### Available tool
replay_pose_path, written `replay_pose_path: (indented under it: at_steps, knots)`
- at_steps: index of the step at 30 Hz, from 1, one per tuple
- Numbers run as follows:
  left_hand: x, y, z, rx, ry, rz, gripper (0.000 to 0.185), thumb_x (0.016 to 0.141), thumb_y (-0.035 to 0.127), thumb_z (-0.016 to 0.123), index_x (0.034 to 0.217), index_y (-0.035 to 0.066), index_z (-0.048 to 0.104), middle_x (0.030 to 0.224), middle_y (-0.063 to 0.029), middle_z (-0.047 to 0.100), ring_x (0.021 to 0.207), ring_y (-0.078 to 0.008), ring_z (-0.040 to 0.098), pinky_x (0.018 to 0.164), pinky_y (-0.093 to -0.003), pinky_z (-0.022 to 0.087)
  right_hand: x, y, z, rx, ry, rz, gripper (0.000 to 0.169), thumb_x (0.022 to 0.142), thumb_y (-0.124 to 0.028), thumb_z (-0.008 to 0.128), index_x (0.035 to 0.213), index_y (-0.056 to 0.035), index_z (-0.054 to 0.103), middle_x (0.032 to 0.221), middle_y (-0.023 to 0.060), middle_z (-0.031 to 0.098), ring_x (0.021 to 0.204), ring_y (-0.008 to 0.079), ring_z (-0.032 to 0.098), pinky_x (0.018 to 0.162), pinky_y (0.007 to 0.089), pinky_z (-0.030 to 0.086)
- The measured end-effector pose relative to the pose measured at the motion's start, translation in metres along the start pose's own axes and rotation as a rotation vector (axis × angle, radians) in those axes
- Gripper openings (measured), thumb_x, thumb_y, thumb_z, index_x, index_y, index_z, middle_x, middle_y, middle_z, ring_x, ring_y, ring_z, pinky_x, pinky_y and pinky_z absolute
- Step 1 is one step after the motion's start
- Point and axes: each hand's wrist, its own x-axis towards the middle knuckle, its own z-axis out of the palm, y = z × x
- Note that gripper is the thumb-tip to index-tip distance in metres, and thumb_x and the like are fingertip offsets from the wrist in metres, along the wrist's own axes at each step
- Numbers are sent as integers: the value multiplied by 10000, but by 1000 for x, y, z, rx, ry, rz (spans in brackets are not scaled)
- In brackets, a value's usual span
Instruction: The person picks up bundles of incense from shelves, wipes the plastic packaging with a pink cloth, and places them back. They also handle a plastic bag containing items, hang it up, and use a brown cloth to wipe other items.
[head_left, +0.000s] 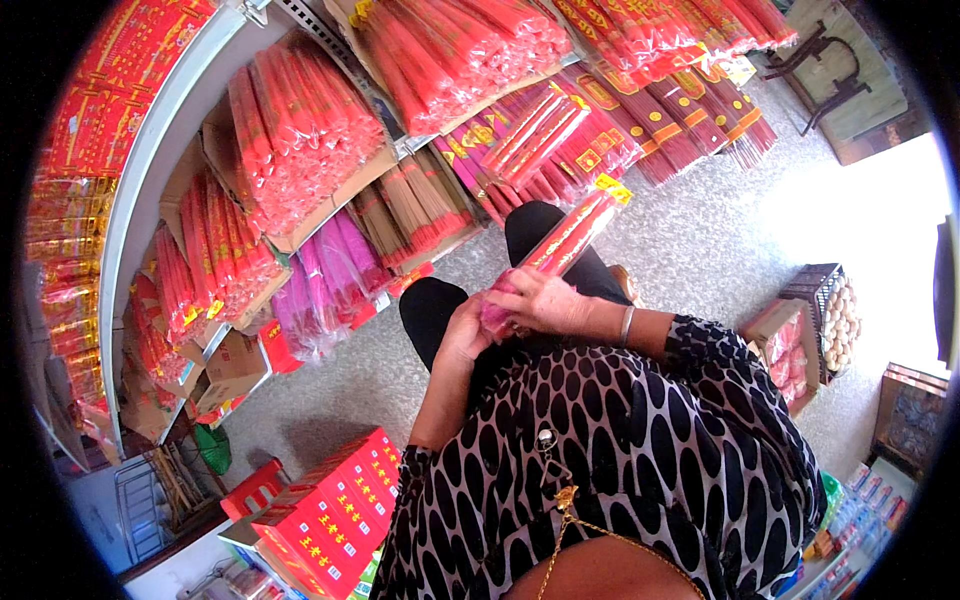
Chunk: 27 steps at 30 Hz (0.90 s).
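Angled away from my lap is a red cylindrical package (566, 238) in clear plastic, probably candles, with a yellow tag at its far end. My right hand (547, 301), with a silver bracelet at the wrist, closes on a crumpled pink cloth (496, 309) around the package's near part. At the near end, my left hand (463, 330) is closed beside the cloth. Its fingertips and the end of the package are mostly hidden there. Both hands are close together above my black-trousered knees (431, 311).
Shelves ahead hold bundled red sticks in plastic (307, 135), purple packs (330, 277) and incense sticks (675, 120). Red drink cartons (337, 510) stand at lower left. A crate of eggs (840, 322) and an open cardboard box (787, 360) are on the right.
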Motion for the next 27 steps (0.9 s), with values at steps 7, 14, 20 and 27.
replay_pose_path:
  at_steps: [7,14,20,27]
  knots:
    - [-4,0,8,69,54,34,362,917,295,387,1095,-5,487,1006,-149,588,806,-255,603,569,-389,525,-34,103,-54,-214,37,594,389,755,-228,560,1124,-128,487,986,167,513,874,351,554,702,405,490]
    - [-1,12,13,27,76,-7,308,899,267,444,1024,-9,500,967,-162,594,765,-263,617,520,-394,528,-35,94,-32,-346,120,579,305,734,-274,583,1018,-165,565,998,124,531,952,345,479,798,449,419]
    - [-3,12,13,23,124,1,302,889,279,461,1042,21,502,939,-155,596,739,-261,609,509,-386,522,6,4,4,-205,62,90,298,643,-232,643,927,-169,575,783,51,499,766,242,523,662,379,438]
    - [0,3,7,79,98,60,287,904,263,426,1019,10,500,940,-148,591,733,-256,604,525,-377,522,-9,73,-1,-220,95,187,303,664,-146,582,966,-143,555,736,72,518,700,256,560,578,380,478]
